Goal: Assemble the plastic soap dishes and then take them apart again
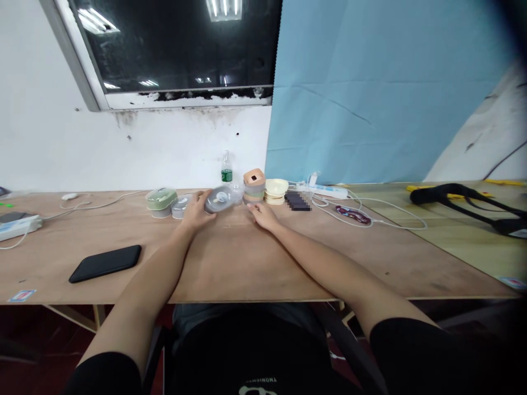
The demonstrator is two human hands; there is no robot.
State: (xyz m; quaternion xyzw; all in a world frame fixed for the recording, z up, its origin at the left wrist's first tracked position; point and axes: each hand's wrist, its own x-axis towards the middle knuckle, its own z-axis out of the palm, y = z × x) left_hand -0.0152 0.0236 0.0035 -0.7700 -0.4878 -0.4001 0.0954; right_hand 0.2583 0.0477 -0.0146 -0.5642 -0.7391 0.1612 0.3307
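Observation:
My left hand (198,211) is closed on the left edge of a grey oval lidded container (222,198), held tilted above the table. My right hand (263,215) is at the foot of a stack of orange and grey containers (254,185), its fingers drawn together. Whether those fingers hold anything is too small to make out. Clear plastic (236,192) shows between the grey container and the stack. Left of my left hand stand a green-lidded container (161,200) and a small grey container with a clear lid (180,206).
Behind my hands stands a bottle with a green label (226,174). Cream bowls (276,189) are stacked right of the orange container, beside a dark pixelated item (298,201). A power strip (329,191) with white cables lies farther right. A black phone (106,263) lies front left.

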